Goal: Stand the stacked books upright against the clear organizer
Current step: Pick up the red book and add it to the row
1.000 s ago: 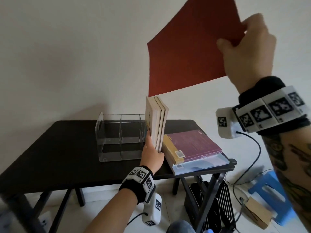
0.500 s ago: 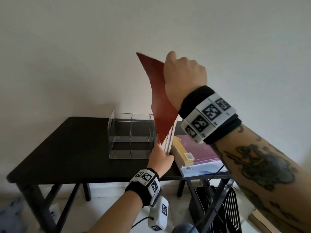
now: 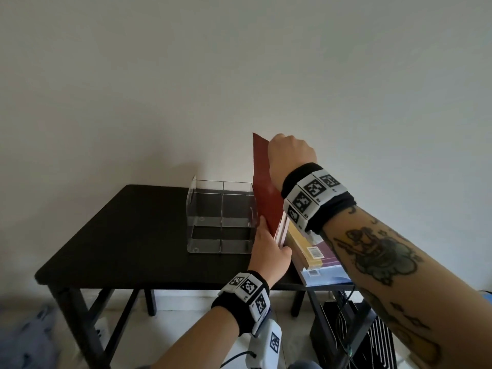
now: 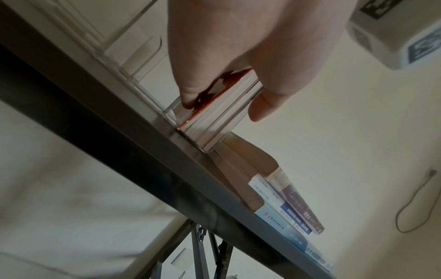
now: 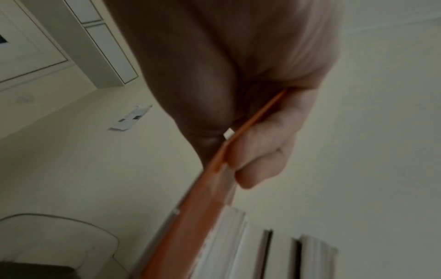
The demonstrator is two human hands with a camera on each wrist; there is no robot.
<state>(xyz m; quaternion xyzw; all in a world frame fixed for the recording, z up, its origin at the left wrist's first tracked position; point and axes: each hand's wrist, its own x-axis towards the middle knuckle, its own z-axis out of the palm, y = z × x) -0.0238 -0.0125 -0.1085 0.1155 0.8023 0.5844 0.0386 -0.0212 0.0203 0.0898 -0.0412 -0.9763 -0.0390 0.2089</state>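
A plain pale wall fills most of the head view, and a black table (image 3: 127, 235) stands in front of it. The table's right end is hidden behind the right arm. On the tabletop, close to the back edge, sits the clear organizer (image 3: 221, 217); its walls are see-through and hard to pick out. Just beside its right wall stand the upright books (image 3: 282, 231), pages facing the front edge. How many there are is hard to count. The red book (image 3: 262, 182) stands on the organizer side of that group, taller than the rest, its lower part covered by the left hand. Near the right front corner lie the flat books (image 3: 319, 258), partly hidden by the right wrist, with one poking over the front edge. The left hand (image 3: 269, 251) holds the upright books low down, fingers on one side, thumb on the other. The right hand (image 3: 291, 155) pinches the top of the red book, fingers curled on it.
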